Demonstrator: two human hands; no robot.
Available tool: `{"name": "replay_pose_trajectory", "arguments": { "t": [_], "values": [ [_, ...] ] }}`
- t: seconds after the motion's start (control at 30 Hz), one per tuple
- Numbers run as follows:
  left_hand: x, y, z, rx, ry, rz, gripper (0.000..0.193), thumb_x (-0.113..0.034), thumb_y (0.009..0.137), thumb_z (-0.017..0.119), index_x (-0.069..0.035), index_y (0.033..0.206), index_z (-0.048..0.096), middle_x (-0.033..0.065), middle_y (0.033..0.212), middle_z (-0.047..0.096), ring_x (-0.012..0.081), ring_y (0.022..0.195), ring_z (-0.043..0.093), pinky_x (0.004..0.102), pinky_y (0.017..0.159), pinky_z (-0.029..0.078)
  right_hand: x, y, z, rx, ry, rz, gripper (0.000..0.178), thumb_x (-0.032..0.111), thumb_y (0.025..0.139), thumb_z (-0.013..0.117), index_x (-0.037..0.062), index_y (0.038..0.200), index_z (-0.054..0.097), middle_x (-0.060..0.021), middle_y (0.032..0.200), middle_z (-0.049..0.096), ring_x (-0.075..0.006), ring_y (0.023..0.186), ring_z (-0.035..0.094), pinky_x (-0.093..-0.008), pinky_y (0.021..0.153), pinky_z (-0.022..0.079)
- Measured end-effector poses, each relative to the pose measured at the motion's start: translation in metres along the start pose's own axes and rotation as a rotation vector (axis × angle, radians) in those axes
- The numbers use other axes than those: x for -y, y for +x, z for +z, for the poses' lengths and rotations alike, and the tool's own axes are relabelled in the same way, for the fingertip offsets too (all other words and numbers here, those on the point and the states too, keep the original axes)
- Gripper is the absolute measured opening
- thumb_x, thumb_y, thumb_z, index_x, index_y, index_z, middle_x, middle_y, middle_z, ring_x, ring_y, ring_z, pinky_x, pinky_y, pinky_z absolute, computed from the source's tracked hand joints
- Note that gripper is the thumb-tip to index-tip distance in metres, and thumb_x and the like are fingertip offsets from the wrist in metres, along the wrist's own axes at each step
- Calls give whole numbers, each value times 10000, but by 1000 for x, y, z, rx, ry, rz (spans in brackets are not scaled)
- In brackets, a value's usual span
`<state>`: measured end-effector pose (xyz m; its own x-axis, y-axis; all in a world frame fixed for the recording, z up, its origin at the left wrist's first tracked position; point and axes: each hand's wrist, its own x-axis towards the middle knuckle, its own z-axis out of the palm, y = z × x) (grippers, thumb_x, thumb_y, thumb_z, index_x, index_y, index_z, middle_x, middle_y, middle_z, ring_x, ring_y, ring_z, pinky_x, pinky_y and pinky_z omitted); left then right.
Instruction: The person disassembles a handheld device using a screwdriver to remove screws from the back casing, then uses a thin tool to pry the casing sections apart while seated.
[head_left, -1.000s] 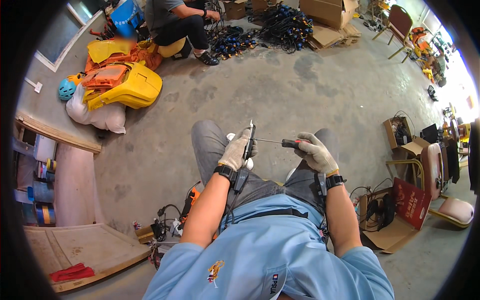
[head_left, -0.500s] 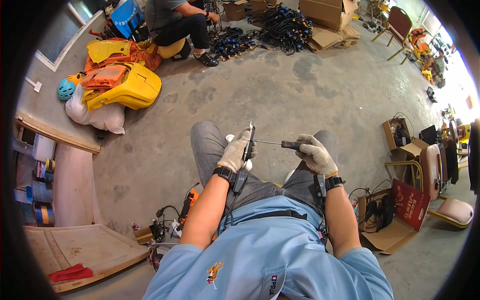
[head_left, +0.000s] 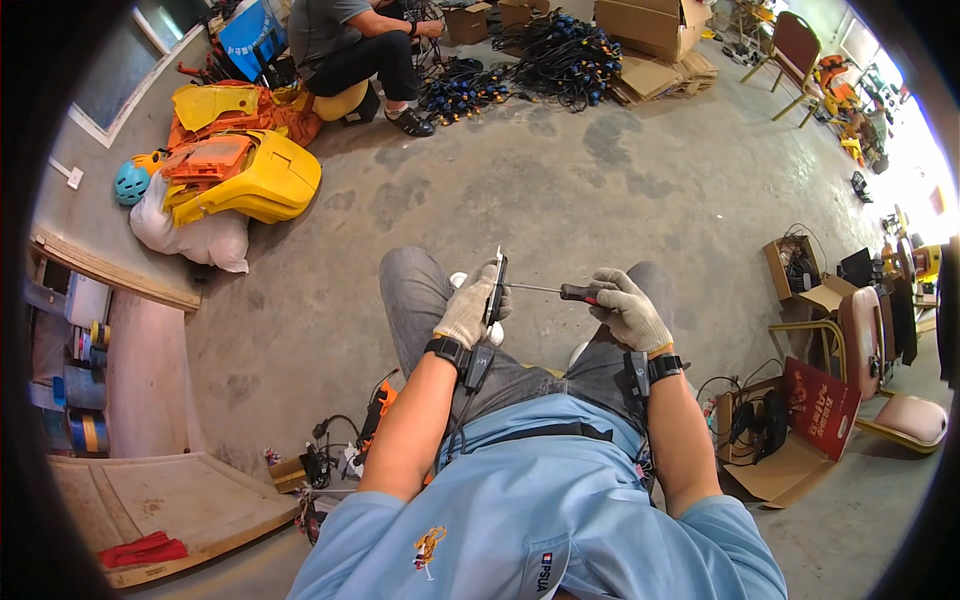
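Both my hands wear pale knitted work gloves and are above my lap. My left hand (head_left: 470, 308) is closed around a thin, dark, flat piece (head_left: 497, 290) held on edge, with a white tip at its top; I cannot make out its kind. A screwdriver (head_left: 577, 293) with a dark handle, a bit of red on it, is gripped in my right hand (head_left: 628, 308). Its long metal shaft points left, and the tip meets or nearly meets the flat piece's right face. The exact contact spot is too small to tell.
A person (head_left: 365, 55) sits at the far left beside a heap of black cables (head_left: 565, 55). Yellow plastic covers (head_left: 265, 175) lie at left. Cardboard boxes (head_left: 790, 470) and a chair (head_left: 868, 330) stand at right. A wooden board (head_left: 200, 500) is at lower left.
My right hand has turned the screwdriver handle slightly, showing some red on it. The left hand and the flat piece have hardly moved.
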<state>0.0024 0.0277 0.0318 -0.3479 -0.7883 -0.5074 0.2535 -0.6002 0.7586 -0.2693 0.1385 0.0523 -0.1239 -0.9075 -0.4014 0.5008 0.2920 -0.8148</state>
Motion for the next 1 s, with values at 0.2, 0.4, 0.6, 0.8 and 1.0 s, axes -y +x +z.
{"name": "replay_pose_trajectory", "arguments": {
  "t": [0.2,0.4,0.6,0.8,1.0],
  "values": [
    [0,0,3,-13,-23,-8,340,-320,1084,572,-128,1364,579,69,810,640,144,587,614,293,520,567,2,3,-2,41,-34,156,337,270,1033,619,22,1261,607,-63,1019,620,-160,826,645,-311,669,558],
    [0,-1,-2,48,27,31,434,-346,1097,531,-96,1450,506,107,915,695,144,673,670,278,608,620,0,5,-2,15,-74,103,282,273,1046,597,21,1156,658,-70,988,637,-141,742,615,-278,622,537],
    [1,0,-3,36,33,41,434,-353,1090,550,-98,1439,515,97,898,699,145,671,666,282,601,604,-4,7,-6,34,4,97,273,253,1047,592,18,1172,650,-78,1020,645,-148,750,621,-278,609,545],
    [7,7,-7,5,-16,47,404,-348,1090,548,-104,1411,530,100,879,700,159,643,667,305,569,603,0,4,-4,6,-34,110,286,271,1057,596,35,1203,666,-77,1047,634,-150,764,602,-291,634,545],
    [12,19,-17,-79,-220,49,384,-391,1080,547,-48,1232,628,109,829,697,172,591,678,294,514,609,0,3,-1,-36,-5,82,289,239,1048,579,-4,1194,637,-89,997,648,-168,702,635,-290,587,537]
  ]
}}
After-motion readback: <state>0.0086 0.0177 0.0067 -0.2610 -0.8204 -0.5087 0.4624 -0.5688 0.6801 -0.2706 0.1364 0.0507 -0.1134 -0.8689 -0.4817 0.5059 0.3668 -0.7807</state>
